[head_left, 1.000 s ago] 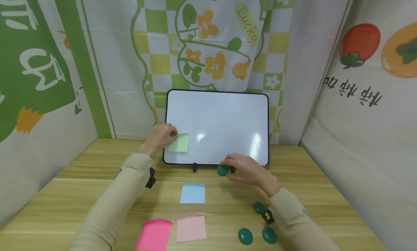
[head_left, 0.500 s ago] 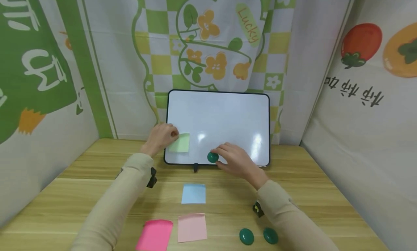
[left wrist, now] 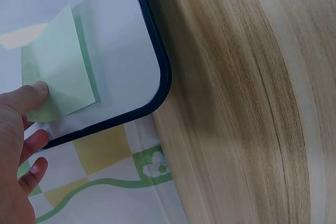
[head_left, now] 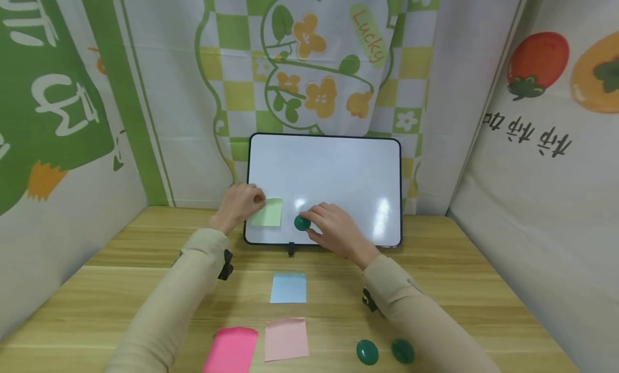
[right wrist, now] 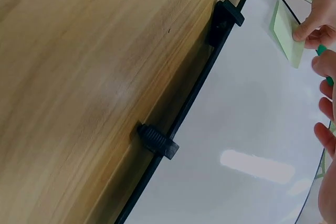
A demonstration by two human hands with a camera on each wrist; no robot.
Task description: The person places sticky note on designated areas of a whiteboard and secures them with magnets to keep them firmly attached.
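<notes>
My left hand pinches the upper left corner of a light green sticky note at the lower left of a whiteboard. In the left wrist view the thumb lies over the note, whose far edge stands a little off the board. Between thumb and fingers my right hand holds a round green magnet, in front of the board just right of the note. In the right wrist view only a sliver of the magnet shows beside the fingers.
Black clips hold the board's lower edge at the wooden table. On the table lie a blue note, a pale pink note, a bright pink note and green magnets. A printed curtain hangs behind.
My right hand has carried the green magnet up and left, from the board's bottom edge toward the light green note. The left hand has stayed at the note's corner.
</notes>
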